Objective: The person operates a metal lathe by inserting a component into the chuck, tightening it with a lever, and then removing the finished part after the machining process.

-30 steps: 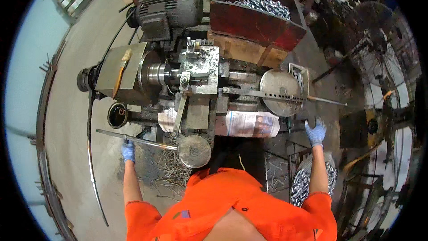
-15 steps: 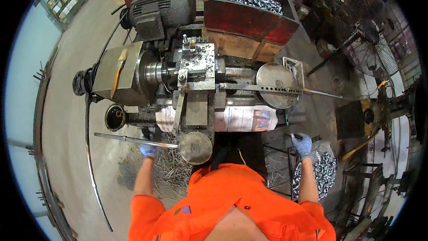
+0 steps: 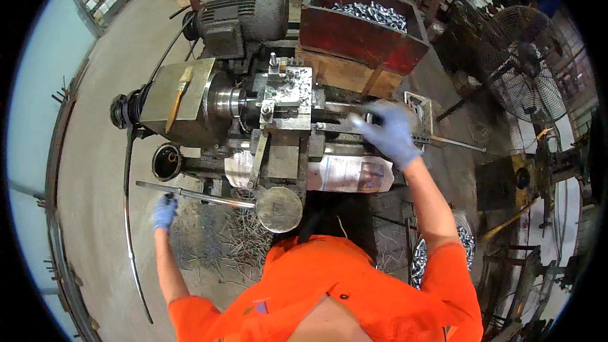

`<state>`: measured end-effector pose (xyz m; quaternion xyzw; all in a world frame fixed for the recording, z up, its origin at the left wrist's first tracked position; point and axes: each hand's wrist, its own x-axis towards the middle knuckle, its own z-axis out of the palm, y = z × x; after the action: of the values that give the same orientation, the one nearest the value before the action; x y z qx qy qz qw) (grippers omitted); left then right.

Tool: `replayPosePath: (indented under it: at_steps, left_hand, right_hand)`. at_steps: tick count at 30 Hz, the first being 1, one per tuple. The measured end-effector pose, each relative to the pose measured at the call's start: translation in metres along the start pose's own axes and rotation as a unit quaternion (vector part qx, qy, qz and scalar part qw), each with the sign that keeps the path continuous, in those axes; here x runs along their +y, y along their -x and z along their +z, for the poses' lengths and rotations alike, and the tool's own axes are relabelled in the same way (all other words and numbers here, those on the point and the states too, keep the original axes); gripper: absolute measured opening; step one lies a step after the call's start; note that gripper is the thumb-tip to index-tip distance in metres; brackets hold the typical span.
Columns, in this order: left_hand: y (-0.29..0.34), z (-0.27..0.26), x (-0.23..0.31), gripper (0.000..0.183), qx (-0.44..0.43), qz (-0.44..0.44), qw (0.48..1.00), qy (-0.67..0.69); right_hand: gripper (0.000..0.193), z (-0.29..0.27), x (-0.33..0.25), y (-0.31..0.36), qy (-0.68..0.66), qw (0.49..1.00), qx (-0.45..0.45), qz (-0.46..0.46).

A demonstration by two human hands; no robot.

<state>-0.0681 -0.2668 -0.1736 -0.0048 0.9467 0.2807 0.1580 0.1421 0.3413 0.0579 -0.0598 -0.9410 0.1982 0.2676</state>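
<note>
Blue-gloved right hand is held over perforated flat steel bar, left hand near round steel lever; grips cannot be told. Loading seems underway; alignment needed.

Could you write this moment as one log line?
left hand: beside rod, grip unclear | right hand: blurred, over perforated bar | brush: on metal housing

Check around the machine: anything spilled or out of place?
Thin grey strands, apparently metal shavings, litter the grey floor, looking spilled. A wooden-handled brush lies loose on the boxy metal housing, perhaps misplaced.
</note>
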Motion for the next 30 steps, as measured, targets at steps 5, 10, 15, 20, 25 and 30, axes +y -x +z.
replayPosePath:
  at_steps: [5,10,15,20,25,30]
  left_hand:
    - [0.066,-0.134,-0.011,0.037,0.38,0.179,0.907,-0.042]
    - [0.106,-0.136,-0.043,0.05,0.335,-0.119,0.929,-0.1]
    - [0.127,-0.06,-0.014,0.061,0.342,-0.187,0.921,-0.013]
    - [0.155,-0.036,0.045,0.061,0.316,-0.188,0.929,-0.05]
    - [0.16,-0.037,0.07,0.061,0.325,-0.186,0.924,-0.073]
    - [0.164,-0.037,0.068,0.054,0.32,-0.175,0.924,-0.117]
  right_hand:
    - [0.055,0.087,-0.095,-0.089,0.034,0.983,-0.063,-0.166]
    - [0.056,0.135,-0.141,-0.13,0.19,0.924,-0.298,-0.147]
    - [0.059,0.148,-0.135,-0.131,0.143,0.928,-0.297,-0.174]
    - [0.057,0.157,-0.132,-0.135,0.123,0.925,-0.315,-0.17]
    - [0.056,0.155,-0.135,-0.129,0.132,0.939,-0.271,-0.164]
    - [0.055,0.126,-0.135,-0.128,0.112,0.953,-0.225,-0.167]
